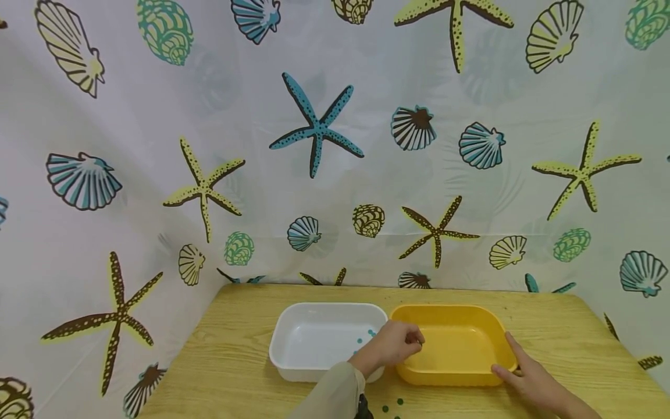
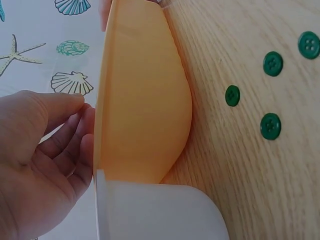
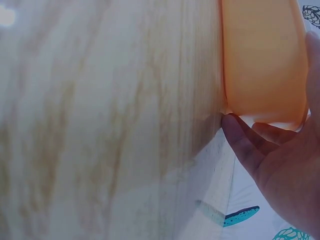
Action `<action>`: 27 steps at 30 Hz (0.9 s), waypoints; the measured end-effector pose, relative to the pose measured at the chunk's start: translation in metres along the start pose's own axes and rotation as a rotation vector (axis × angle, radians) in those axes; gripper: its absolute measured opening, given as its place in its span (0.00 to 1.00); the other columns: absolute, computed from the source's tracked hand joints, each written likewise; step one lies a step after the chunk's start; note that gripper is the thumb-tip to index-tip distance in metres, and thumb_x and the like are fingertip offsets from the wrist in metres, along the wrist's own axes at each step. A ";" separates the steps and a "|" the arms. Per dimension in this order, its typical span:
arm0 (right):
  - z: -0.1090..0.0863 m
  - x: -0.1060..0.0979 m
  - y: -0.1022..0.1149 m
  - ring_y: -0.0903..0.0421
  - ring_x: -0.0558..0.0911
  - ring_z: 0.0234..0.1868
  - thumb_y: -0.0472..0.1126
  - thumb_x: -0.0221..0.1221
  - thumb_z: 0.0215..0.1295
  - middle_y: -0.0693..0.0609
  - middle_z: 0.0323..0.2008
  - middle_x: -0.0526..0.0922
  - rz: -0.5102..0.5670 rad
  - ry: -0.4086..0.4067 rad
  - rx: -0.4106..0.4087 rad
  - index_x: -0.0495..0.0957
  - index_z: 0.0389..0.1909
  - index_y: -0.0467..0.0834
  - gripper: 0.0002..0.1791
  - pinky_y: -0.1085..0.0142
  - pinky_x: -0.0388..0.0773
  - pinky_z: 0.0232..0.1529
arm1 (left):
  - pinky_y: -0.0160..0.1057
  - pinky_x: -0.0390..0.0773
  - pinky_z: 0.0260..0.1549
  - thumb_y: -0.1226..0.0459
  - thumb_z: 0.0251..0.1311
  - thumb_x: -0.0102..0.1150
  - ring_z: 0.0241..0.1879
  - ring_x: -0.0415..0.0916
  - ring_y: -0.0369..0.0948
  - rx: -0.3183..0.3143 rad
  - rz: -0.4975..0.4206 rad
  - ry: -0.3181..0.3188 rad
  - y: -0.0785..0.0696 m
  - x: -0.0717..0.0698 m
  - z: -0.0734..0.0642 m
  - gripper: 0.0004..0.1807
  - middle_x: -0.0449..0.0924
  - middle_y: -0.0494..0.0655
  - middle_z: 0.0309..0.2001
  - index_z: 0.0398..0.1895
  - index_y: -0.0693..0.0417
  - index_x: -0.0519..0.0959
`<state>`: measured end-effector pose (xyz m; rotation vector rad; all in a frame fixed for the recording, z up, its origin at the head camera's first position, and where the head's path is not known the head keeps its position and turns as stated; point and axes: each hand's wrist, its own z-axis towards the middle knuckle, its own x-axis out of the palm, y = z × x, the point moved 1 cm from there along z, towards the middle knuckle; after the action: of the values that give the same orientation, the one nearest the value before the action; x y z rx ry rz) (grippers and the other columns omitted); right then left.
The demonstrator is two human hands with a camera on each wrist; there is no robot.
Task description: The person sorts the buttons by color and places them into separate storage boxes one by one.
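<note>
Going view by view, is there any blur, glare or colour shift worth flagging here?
Head view: fairly even light, starfish-and-shell backdrop crisp; left wrist: green buttons reasonably distinct, yellow tub rendered orange; right wrist: wood-grain tabletop smeared and hazy, bright glare spot at upper left, tub orange again.

The white tub and yellow tub are showing solid colour, the buttons are looking green, the table is displaying tan wood grain, and the whitish backdrop is bearing yellow, teal and brown starfish and shells.
</note>
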<state>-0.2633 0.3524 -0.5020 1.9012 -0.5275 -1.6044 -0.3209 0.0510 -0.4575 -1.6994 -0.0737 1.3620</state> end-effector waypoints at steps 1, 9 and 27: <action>0.000 0.000 0.000 0.29 0.64 0.60 0.56 0.52 0.68 0.21 0.66 0.45 0.000 0.000 0.001 0.35 0.70 0.27 0.50 0.42 0.65 0.55 | 0.28 0.73 0.29 0.66 0.61 0.59 0.29 0.72 0.29 -0.002 0.002 -0.002 0.001 0.000 0.001 0.05 0.78 0.35 0.29 0.38 0.55 0.83; 0.000 -0.001 0.001 0.32 0.69 0.57 0.56 0.52 0.68 0.20 0.65 0.46 0.006 0.001 0.003 0.35 0.71 0.27 0.50 0.45 0.69 0.53 | 0.29 0.72 0.28 0.67 0.61 0.59 0.28 0.70 0.31 -0.034 0.009 -0.021 0.001 -0.001 0.006 0.05 0.76 0.36 0.28 0.37 0.56 0.83; 0.000 0.000 0.002 0.31 0.66 0.59 0.57 0.52 0.68 0.20 0.65 0.46 -0.006 -0.003 0.013 0.35 0.70 0.27 0.51 0.44 0.67 0.54 | 0.31 0.72 0.22 0.68 0.63 0.57 0.23 0.72 0.34 -0.075 -0.111 -0.047 0.005 -0.009 0.010 0.07 0.76 0.40 0.25 0.41 0.61 0.81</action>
<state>-0.2633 0.3512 -0.5009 1.9119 -0.5348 -1.6110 -0.3345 0.0490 -0.4540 -1.6991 -0.2446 1.3312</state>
